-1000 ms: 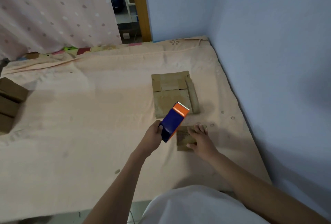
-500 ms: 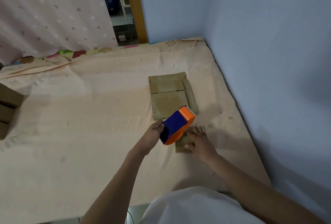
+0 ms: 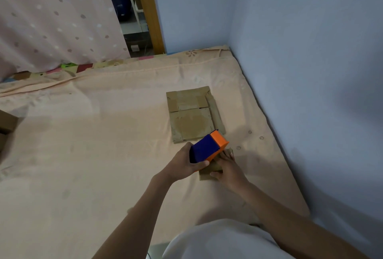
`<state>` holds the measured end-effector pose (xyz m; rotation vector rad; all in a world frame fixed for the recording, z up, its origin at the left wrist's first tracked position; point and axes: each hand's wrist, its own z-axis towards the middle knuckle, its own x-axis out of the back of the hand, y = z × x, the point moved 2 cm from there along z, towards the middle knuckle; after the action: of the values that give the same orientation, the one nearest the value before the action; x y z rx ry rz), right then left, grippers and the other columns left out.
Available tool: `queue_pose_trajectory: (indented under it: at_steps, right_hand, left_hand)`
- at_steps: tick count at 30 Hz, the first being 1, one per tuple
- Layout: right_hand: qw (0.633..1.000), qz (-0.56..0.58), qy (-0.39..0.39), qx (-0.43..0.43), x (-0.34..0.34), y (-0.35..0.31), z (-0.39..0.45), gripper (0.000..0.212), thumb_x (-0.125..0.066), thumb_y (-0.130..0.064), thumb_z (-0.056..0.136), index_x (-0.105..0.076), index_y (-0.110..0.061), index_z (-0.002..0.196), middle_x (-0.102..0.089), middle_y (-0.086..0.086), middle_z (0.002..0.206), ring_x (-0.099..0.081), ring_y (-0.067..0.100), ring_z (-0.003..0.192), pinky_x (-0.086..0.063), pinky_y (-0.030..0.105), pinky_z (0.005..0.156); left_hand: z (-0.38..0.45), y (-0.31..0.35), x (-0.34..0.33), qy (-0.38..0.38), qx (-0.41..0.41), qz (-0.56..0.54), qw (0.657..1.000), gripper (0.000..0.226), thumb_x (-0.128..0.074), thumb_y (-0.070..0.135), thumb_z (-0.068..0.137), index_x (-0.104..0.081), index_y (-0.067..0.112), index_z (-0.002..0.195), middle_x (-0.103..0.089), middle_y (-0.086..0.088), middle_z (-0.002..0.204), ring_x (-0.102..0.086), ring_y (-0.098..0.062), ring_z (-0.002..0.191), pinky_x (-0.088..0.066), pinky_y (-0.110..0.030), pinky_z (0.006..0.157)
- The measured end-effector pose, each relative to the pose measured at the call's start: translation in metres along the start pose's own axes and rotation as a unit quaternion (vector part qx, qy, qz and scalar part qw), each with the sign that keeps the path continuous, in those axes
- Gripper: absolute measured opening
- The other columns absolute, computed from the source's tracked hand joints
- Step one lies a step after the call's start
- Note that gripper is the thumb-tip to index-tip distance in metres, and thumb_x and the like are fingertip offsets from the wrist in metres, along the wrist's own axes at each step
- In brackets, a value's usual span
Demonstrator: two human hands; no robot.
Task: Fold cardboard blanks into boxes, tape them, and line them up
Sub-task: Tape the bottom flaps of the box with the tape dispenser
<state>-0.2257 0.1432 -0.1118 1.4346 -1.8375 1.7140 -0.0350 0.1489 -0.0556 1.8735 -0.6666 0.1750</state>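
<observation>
Bed (image 3: 93, 155) with peach sheet, pushed into the right wall corner. On it: stack of flat cardboard blanks (image 3: 191, 116) centre-right, small cardboard box (image 3: 207, 174) just near of that, more cardboard boxes (image 3: 6, 123) at far-left edge, cropped.

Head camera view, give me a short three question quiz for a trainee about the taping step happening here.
1. True or false: the left hand grips the blue and orange tape dispenser.
2. Which does the right hand hold down? A) the stack of flat cardboard blanks B) the small cardboard box C) the dotted curtain
3. Fill in: the blanks lie on the bed sheet, farther from the person than the ____.

Key:
1. True.
2. B. The right hand rests on the small box, beside the dispenser.
3. Small cardboard box. The stack lies just beyond it, nearer the blue wall.
</observation>
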Motion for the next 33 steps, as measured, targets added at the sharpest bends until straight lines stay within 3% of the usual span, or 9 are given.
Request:
queue_pose_trajectory:
  at_steps: [3,7,10,13,17,20,23,28,33]
  right_hand:
    - [0.977,0.151,0.135,-0.063,0.014,0.005,-0.012,0.035,-0.059,0.003,0.092,-0.072,-0.018,0.117,-0.064,-0.004,0.13,-0.054,0.014,0.128,-0.041,0.015,0.104]
    - [0.906,0.277,0.256,-0.193,0.05,0.006,-0.019,0.024,-0.058,-0.006,0.094,-0.076,-0.021,0.091,-0.073,-0.009,0.097,-0.066,0.009,0.101,-0.055,0.027,0.089]
    - [0.902,0.316,0.217,-0.197,0.068,-0.002,-0.011,0.018,-0.059,-0.013,0.097,-0.075,-0.019,0.093,-0.074,-0.009,0.091,-0.069,0.008,0.093,-0.055,0.025,0.087]
    - [0.853,0.46,0.091,-0.231,0.073,-0.015,-0.005,0.026,-0.058,-0.025,0.102,-0.068,-0.003,0.111,-0.076,0.009,0.094,-0.075,0.02,0.089,-0.059,0.034,0.087]
    - [0.815,0.528,0.013,-0.237,0.079,-0.023,-0.01,0.029,-0.058,-0.031,0.1,-0.062,-0.008,0.117,-0.074,0.015,0.106,-0.075,0.021,0.096,-0.06,0.035,0.085]
    - [0.809,0.539,0.016,-0.236,0.078,-0.02,-0.012,0.024,-0.059,-0.022,0.1,-0.066,-0.006,0.117,-0.076,0.013,0.102,-0.074,0.023,0.096,-0.06,0.038,0.087]
    - [0.803,0.54,0.033,-0.249,0.076,-0.017,-0.011,0.019,-0.059,-0.012,0.1,-0.066,-0.004,0.115,-0.076,0.014,0.099,-0.076,0.023,0.091,-0.062,0.035,0.077]
    - [0.834,0.47,0.081,-0.277,0.074,-0.01,-0.009,0.018,-0.062,-0.007,0.098,-0.069,0.001,0.112,-0.075,0.016,0.096,-0.076,0.023,0.081,-0.062,0.032,0.068]
    - [0.826,0.465,0.105,-0.3,0.074,-0.004,-0.007,0.016,-0.06,0.0,0.097,-0.066,0.008,0.109,-0.073,0.022,0.093,-0.076,0.028,0.077,-0.063,0.04,0.072]
  left_hand:
    - [0.0,-0.006,0.001,0.011,-0.018,0.015,1.0,0.058,-0.081,0.044,0.079,-0.044,0.023,0.119,-0.059,0.006,0.112,-0.059,-0.01,0.101,-0.054,-0.019,0.074]
    - [-0.002,-0.013,0.006,0.003,-0.025,0.012,1.0,0.056,-0.083,0.03,0.079,-0.045,0.024,0.119,-0.058,0.009,0.113,-0.059,-0.011,0.104,-0.054,-0.018,0.077]
    - [-0.002,-0.017,0.008,-0.011,-0.032,0.018,0.999,0.053,-0.083,0.023,0.079,-0.046,0.024,0.117,-0.058,0.014,0.11,-0.06,-0.01,0.103,-0.053,-0.016,0.076]
    - [0.0,-0.017,0.01,-0.026,-0.051,0.04,0.998,0.052,-0.084,0.021,0.078,-0.048,0.023,0.115,-0.059,0.013,0.109,-0.06,-0.008,0.102,-0.051,-0.013,0.075]
    - [0.005,-0.012,0.01,-0.041,-0.057,0.065,0.995,0.055,-0.084,0.018,0.078,-0.047,0.024,0.118,-0.057,0.016,0.11,-0.058,-0.01,0.107,-0.051,-0.013,0.077]
    - [0.005,-0.012,0.01,-0.048,-0.048,0.073,0.995,0.058,-0.083,0.016,0.078,-0.045,0.025,0.121,-0.053,0.02,0.109,-0.055,-0.003,0.107,-0.05,-0.008,0.074]
    - [0.006,-0.012,0.012,-0.044,-0.055,0.081,0.994,0.061,-0.084,0.016,0.078,-0.043,0.027,0.122,-0.053,0.018,0.112,-0.054,0.0,0.107,-0.049,-0.008,0.075]
    - [0.004,-0.008,0.012,-0.021,-0.125,0.118,0.985,0.082,-0.084,0.024,0.078,-0.037,0.036,0.144,-0.051,0.012,0.131,-0.05,-0.007,0.12,-0.051,-0.018,0.09]
    - [-0.003,-0.004,0.011,0.015,-0.186,0.194,0.963,0.072,-0.073,0.036,0.088,-0.036,0.045,0.149,-0.037,0.016,0.136,-0.037,-0.003,0.122,-0.04,-0.003,0.088]
